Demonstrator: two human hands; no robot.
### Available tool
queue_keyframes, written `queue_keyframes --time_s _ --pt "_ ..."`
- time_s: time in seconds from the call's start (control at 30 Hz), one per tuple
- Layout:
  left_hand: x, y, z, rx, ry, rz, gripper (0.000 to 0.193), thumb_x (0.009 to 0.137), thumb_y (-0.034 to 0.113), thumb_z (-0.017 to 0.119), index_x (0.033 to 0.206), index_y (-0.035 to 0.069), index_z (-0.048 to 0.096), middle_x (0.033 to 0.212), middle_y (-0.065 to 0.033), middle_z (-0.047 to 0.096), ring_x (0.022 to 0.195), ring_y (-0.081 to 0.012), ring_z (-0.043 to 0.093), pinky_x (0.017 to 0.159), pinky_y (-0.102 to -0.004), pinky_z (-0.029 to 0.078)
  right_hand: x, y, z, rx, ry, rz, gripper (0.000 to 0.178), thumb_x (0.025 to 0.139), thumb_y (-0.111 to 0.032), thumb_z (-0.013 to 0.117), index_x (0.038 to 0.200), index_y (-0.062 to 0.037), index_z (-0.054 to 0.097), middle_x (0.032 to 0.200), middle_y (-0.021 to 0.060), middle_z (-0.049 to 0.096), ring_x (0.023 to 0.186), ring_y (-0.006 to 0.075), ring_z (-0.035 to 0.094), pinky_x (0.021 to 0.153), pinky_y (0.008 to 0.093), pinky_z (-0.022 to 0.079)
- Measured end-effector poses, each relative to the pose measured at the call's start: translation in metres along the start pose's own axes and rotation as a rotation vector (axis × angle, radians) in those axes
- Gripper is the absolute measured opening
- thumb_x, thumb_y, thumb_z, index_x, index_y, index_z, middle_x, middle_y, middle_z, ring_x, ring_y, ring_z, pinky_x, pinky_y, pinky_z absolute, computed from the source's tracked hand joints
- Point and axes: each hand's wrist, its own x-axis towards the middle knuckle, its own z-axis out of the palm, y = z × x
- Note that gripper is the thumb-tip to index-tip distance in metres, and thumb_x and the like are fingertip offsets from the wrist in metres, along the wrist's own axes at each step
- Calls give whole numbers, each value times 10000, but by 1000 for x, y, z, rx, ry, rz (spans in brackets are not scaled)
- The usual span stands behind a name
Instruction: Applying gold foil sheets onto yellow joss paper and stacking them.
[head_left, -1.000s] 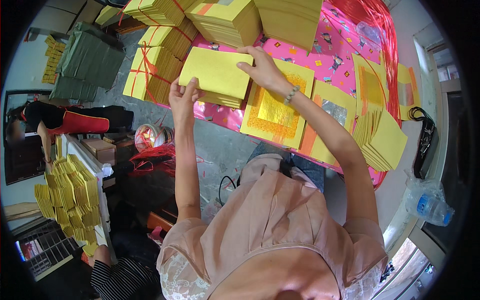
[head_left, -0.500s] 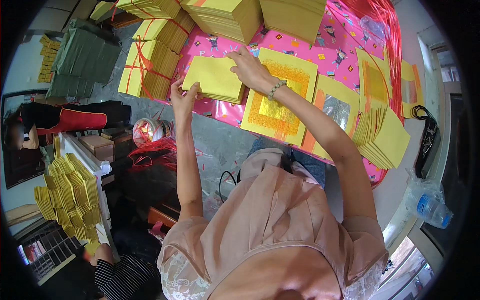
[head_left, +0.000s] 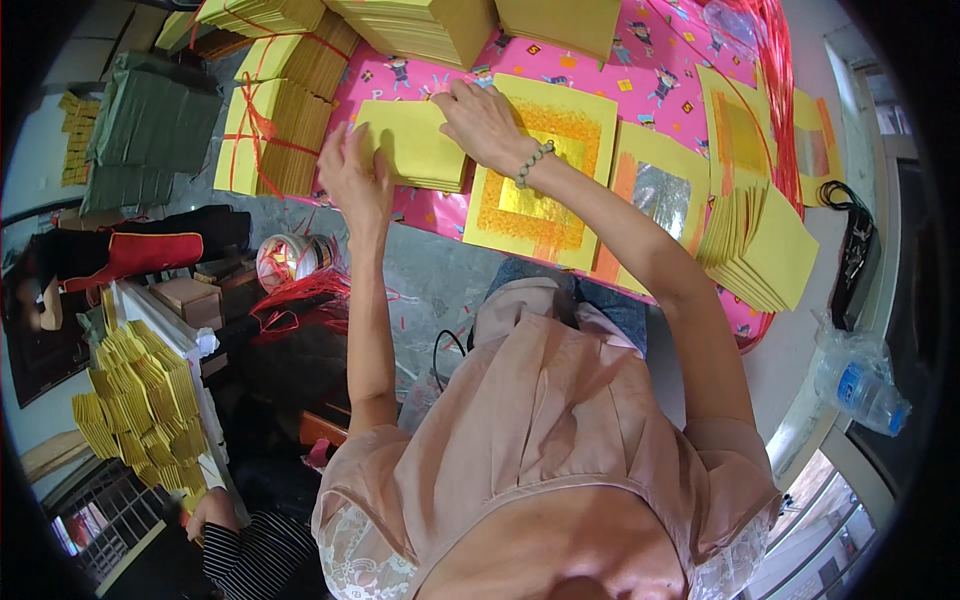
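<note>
A low stack of folded yellow paper lies on the pink patterned table cover. By its left edge my left hand is open, with fingers spread and pointing up. My right hand, a beaded bracelet on its wrist, rests with extended fingers over the stack's far right corner. Beneath my right wrist lies a yellow sheet with an orange-bordered gold square. Farther right is another yellow sheet with a silver patch.
Tall yellow paper bundles tied with red string stand left and behind. A fanned yellow pile and hanging red strings are at the right. A bucket sits on the floor. Other people work at the left near heaped yellow paper.
My left hand has let go of the stack's near left corner and its fingers have spread. My right hand stays at the stack's right side. The whole view has shifted slightly.
</note>
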Motion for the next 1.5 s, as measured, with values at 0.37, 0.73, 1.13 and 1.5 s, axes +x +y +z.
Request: queue_keyframes --time_s 0.37,0.73,1.13,1.5 --pt "-18 11 35 48 -415 85 575 1016 524 402 1536 279 367 1602 -165 283 1481 -414 207 1172 -609 115 -32 10 -33 84 235 -79 323 871 -178 694 1174 -77 643 1081 99 609 1075 297 559 930 436 431" --pt "-12 8 26 131 -400 118 544 1027 511 378 1508 260 418 1573 -183 329 1465 -413 246 1169 -601 140 -187 10 -108 367 -66 101 233 907 -157 661 1111 -46 674 991 116 617 991 307 594 839 412 470" --pt "-2 81 -33 -326 -326 293 363 885 304 710 1183 98 686 1205 -153 614 1117 -336 559 966 -460 424 -232 -7 -96 107 83 13 343 841 -247 740 1121 -60 676 1181 104 648 1192 287 594 954 408 498" --pt "-29 113 -33 -464 -749 533 342 715 235 836 1007 97 723 1003 -66 638 979 -275 582 857 -392 495 -227 -4 -99 141 81 6 170 865 -168 714 987 -51 733 1118 112 694 1153 294 629 933 395 522"
